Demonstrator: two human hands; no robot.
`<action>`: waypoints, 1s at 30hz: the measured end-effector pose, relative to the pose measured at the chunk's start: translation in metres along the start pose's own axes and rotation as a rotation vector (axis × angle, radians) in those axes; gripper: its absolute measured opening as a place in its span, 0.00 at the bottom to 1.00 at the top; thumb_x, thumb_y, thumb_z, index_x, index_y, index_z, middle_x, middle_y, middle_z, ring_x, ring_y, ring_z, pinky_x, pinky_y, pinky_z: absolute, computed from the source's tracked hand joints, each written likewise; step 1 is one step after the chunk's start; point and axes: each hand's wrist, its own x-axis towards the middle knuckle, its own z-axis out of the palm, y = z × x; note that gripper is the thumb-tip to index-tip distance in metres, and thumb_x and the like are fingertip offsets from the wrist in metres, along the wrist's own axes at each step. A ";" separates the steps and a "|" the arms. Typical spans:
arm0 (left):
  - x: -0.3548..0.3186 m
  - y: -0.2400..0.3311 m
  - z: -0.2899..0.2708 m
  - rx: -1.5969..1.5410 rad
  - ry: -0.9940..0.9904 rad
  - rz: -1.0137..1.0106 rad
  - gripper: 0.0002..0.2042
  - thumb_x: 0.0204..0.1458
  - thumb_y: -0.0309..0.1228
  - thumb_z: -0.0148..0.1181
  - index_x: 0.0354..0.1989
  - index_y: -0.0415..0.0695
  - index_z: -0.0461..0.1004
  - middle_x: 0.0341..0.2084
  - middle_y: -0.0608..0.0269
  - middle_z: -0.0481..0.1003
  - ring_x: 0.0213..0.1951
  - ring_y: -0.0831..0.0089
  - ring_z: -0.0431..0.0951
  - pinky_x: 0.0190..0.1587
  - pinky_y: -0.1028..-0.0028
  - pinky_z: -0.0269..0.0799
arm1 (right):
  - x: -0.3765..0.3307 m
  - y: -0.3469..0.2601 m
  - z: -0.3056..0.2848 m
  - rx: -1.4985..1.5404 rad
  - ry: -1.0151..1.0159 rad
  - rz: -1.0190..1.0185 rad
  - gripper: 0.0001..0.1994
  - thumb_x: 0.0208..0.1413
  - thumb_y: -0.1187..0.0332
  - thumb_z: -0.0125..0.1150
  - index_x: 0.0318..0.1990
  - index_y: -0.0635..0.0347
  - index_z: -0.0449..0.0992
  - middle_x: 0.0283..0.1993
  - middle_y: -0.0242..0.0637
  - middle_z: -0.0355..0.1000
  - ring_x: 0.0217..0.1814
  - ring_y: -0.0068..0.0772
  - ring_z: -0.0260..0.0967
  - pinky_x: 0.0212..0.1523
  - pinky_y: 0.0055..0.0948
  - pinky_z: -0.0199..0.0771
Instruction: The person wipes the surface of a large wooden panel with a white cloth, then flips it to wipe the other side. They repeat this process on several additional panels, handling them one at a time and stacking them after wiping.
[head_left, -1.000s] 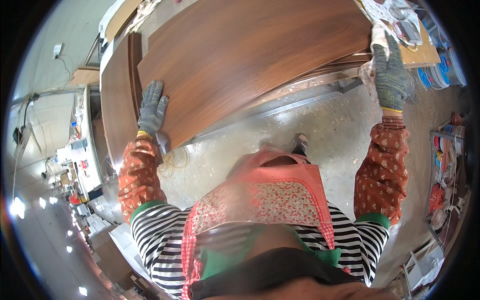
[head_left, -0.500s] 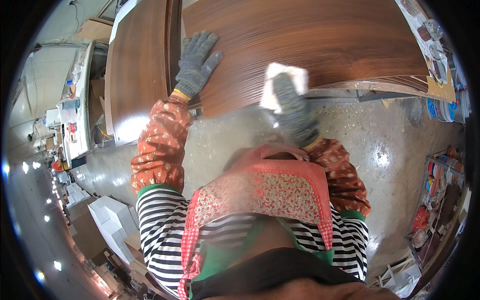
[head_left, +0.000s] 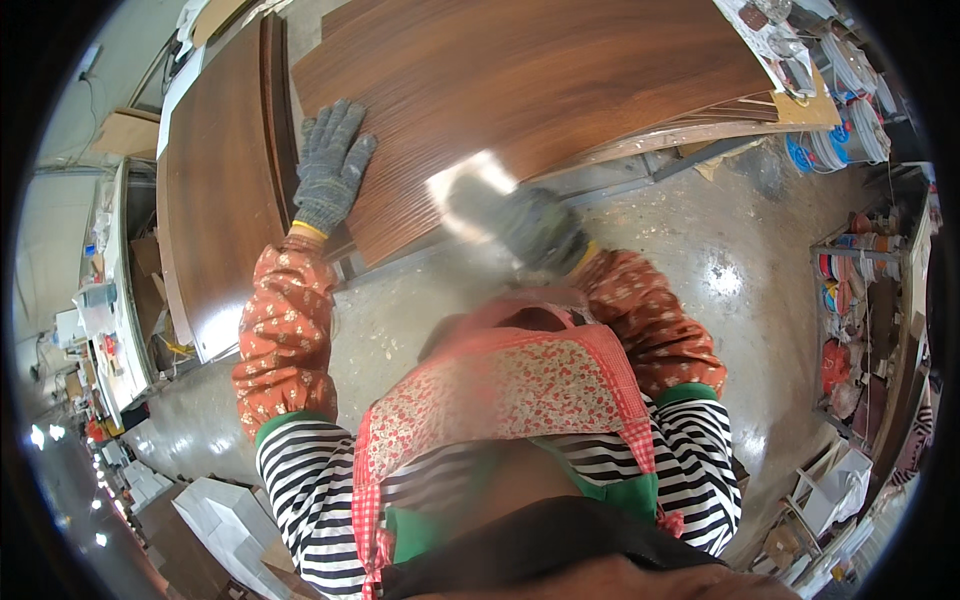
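A dark brown wood-grain panel (head_left: 560, 90) lies flat in front of me. My left hand (head_left: 333, 172), in a grey knit glove with a yellow cuff, rests on its left edge with fingers spread. My right hand (head_left: 525, 228), gloved the same way and smeared by motion, presses a white cloth (head_left: 500, 172) onto the panel near its front edge. The hand hides part of the cloth.
Another brown panel (head_left: 215, 180) lies to the left, with a narrow gap between the two. Blue-rimmed spools (head_left: 850, 135) stand at the far right. A shelf rack (head_left: 860, 255) is at the right, and white boxes (head_left: 230, 530) are at the lower left.
My right hand has moved the cloth left across the panel, towards my left hand. My left hand stays spread at the panel's edge. The whole view has turned slightly.
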 end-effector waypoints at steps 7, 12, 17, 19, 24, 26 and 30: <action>0.007 0.017 -0.017 0.193 -0.219 -0.110 0.30 0.65 0.49 0.47 0.70 0.43 0.60 0.70 0.48 0.58 0.73 0.52 0.53 0.75 0.56 0.40 | -0.067 0.140 -0.140 -0.185 -0.060 0.742 0.36 0.52 0.73 0.62 0.71 0.41 0.62 0.70 0.32 0.66 0.54 0.43 0.77 0.53 0.37 0.78; -0.016 0.111 -0.030 0.207 -0.298 0.098 0.40 0.57 0.47 0.59 0.73 0.38 0.51 0.71 0.35 0.51 0.73 0.40 0.46 0.74 0.49 0.41 | -0.110 0.213 -0.187 -0.379 0.243 0.939 0.31 0.63 0.59 0.56 0.73 0.41 0.56 0.65 0.44 0.68 0.49 0.52 0.76 0.49 0.45 0.76; 0.001 0.155 -0.001 0.398 -0.261 0.131 0.39 0.50 0.25 0.52 0.74 0.37 0.47 0.69 0.34 0.52 0.73 0.41 0.48 0.74 0.46 0.41 | -0.127 0.229 -0.195 -0.318 0.314 0.738 0.28 0.65 0.56 0.55 0.70 0.48 0.61 0.66 0.43 0.68 0.60 0.47 0.73 0.56 0.41 0.74; 0.006 0.157 0.009 0.475 -0.257 0.132 0.36 0.53 0.28 0.50 0.72 0.33 0.50 0.67 0.31 0.55 0.70 0.37 0.53 0.72 0.44 0.46 | -0.119 0.218 -0.192 -0.292 0.254 0.721 0.28 0.63 0.62 0.58 0.70 0.51 0.62 0.68 0.43 0.66 0.65 0.42 0.69 0.60 0.35 0.73; 0.001 0.175 0.004 0.521 -0.287 0.107 0.34 0.53 0.28 0.48 0.71 0.31 0.51 0.66 0.29 0.58 0.69 0.35 0.56 0.71 0.42 0.48 | -0.080 0.184 -0.182 -0.108 0.158 0.401 0.31 0.58 0.71 0.59 0.71 0.56 0.61 0.73 0.43 0.59 0.74 0.41 0.59 0.68 0.35 0.67; -0.005 0.201 -0.003 0.483 -0.264 0.094 0.35 0.52 0.27 0.49 0.71 0.33 0.52 0.65 0.30 0.59 0.68 0.35 0.57 0.71 0.42 0.49 | -0.069 0.181 -0.187 -0.026 0.210 0.436 0.32 0.60 0.67 0.59 0.71 0.57 0.60 0.73 0.44 0.59 0.73 0.43 0.60 0.68 0.35 0.66; -0.002 0.241 -0.042 0.379 -0.280 0.044 0.37 0.49 0.23 0.51 0.73 0.40 0.53 0.68 0.35 0.57 0.69 0.38 0.57 0.70 0.48 0.54 | -0.055 0.189 -0.215 0.108 0.330 0.433 0.32 0.62 0.60 0.59 0.70 0.62 0.60 0.71 0.50 0.61 0.70 0.48 0.63 0.65 0.36 0.68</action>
